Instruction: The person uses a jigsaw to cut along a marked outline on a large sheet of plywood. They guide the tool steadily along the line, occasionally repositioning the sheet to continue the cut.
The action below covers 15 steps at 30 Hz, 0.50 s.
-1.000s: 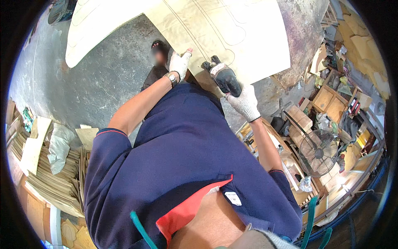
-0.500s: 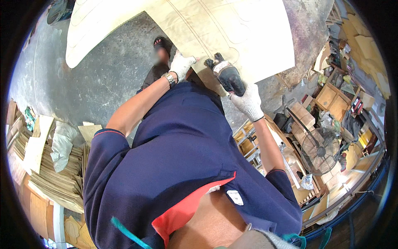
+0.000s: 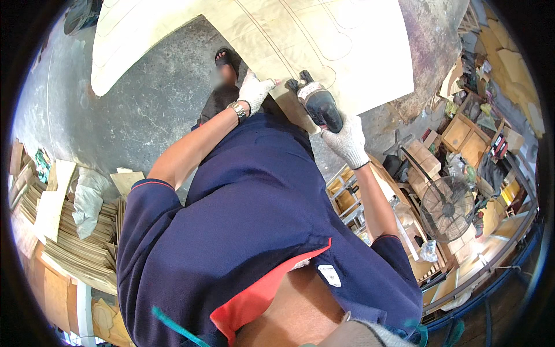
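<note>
A pale wooden sheet, marked with drawn curved outlines, spans the upper middle. My left hand, in a white knit glove with a watch at the wrist, grips the sheet's near edge, fingers wrapped round it. My right hand, also gloved, is closed on the rear end of a black handheld power tool that rests on the sheet near its near edge, over a drawn outline. The tool's front end points up and left.
A grey floor shows beneath, with my sandalled foot. Stacked board offcuts and a crumpled pale sack lie at the left. A standing fan, wooden boxes and clutter crowd the right.
Both my hands and the power tool have shifted slightly to the right and, for the tool, a little up along the sheet. My grips look the same.
</note>
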{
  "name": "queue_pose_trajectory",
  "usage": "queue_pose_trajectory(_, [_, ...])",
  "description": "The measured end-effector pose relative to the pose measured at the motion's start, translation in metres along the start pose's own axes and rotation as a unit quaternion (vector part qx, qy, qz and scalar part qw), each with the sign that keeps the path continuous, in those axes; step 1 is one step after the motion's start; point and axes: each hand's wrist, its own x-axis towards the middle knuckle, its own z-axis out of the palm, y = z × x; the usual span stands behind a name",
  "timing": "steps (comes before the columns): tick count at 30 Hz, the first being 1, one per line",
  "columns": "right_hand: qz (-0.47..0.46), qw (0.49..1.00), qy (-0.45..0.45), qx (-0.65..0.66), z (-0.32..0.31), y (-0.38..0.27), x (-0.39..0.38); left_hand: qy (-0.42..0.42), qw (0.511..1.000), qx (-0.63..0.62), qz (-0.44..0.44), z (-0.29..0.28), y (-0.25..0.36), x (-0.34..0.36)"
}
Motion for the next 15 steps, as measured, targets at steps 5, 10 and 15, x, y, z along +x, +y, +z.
queue_pose_trajectory(5, [-0.009, 1.0, 0.001, 0.005, 0.003, 0.003, 0.002, 0.0, 0.999, 0.033, -0.004, -0.002, -0.007, 0.006])
queue_pose_trajectory(10, [0.007, 1.0, -0.008, 0.002, 0.008, 0.006, 0.005, -0.014, 1.0, 0.012, 0.005, -0.003, -0.006, 0.004])
queue_pose_trajectory(15, [0.009, 1.0, -0.012, -0.003, 0.007, 0.004, 0.007, -0.024, 1.0, -0.007, -0.013, -0.004, 0.005, -0.002])
